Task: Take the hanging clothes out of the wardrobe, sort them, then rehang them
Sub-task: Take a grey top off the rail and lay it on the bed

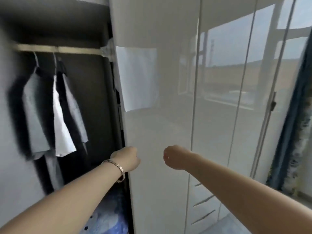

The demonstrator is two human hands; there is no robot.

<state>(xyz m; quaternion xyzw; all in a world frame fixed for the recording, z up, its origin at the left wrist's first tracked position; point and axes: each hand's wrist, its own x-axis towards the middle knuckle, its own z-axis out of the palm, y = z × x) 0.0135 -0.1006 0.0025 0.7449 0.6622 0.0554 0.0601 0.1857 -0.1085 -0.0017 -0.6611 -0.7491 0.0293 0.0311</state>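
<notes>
Against the wardrobe door (152, 132), my fingers are tucked out of sight behind both knuckles, so I cannot tell whether they grip or press: left hand (127, 159) at the door's edge, right hand (174, 157) on its face. Well to the left, the hanging clothes (50, 115) hang untouched on the rail (59, 48). I judge the door should go fully aside first, pushed evenly; then I lift by the hanger hooks (36, 60), not fabric.

Both forearms bare up to frame edge. Rose-gold bracelet (116, 166), flat angular links, circles wrist just behind left hand (127, 158).
</notes>
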